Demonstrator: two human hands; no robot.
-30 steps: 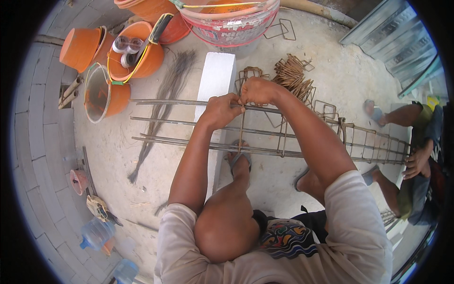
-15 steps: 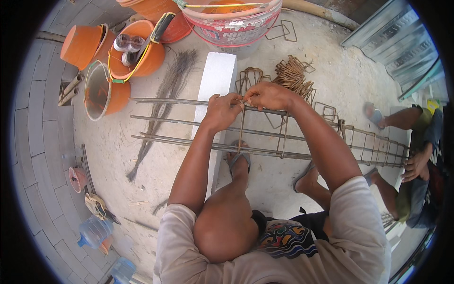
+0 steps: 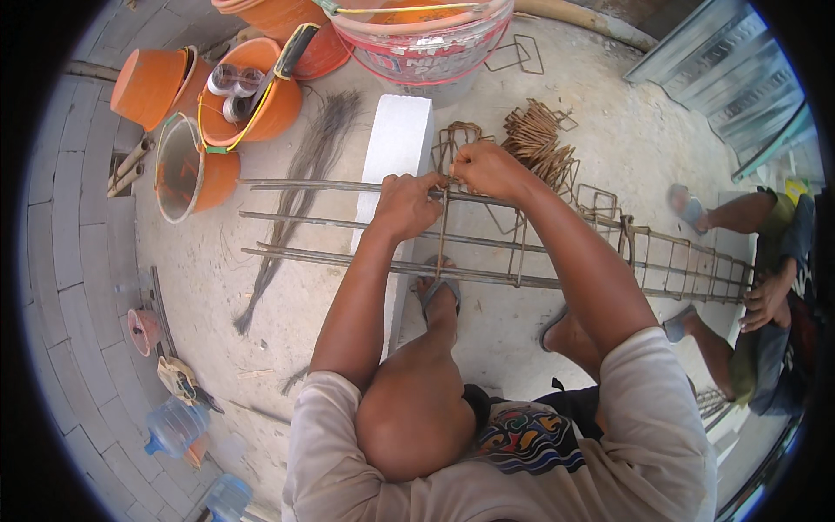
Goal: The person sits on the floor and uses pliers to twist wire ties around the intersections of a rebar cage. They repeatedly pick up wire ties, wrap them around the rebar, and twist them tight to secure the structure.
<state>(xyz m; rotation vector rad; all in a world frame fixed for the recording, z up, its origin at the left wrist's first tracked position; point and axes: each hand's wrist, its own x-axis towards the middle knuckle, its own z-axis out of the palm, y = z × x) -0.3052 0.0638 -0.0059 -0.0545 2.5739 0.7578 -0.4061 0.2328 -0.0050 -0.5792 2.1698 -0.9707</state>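
A long rebar cage (image 3: 487, 277), made of steel bars with square stirrups around them, lies crosswise in front of me. My left hand (image 3: 407, 204) is closed on its far bar, the fingers at the corner where a stirrup (image 3: 442, 235) meets it. Just right of that corner, my right hand (image 3: 489, 169) is held in a pinch slightly above the bar. Whatever sits between its fingertips is too small to make out. Under the cage's left part stands a white block (image 3: 398, 130).
Loose stirrups (image 3: 539, 139) are heaped beyond the cage. A bundle of thin wire (image 3: 300, 204) lies left of the block. Orange buckets (image 3: 283, 109) and a large pail (image 3: 426, 52) stand at the back. At right, another person's hand (image 3: 767, 291) rests at the cage's end.
My right hand has lifted a little off the bar and shifted slightly left, still pinched. My left hand stays at the stirrup corner.
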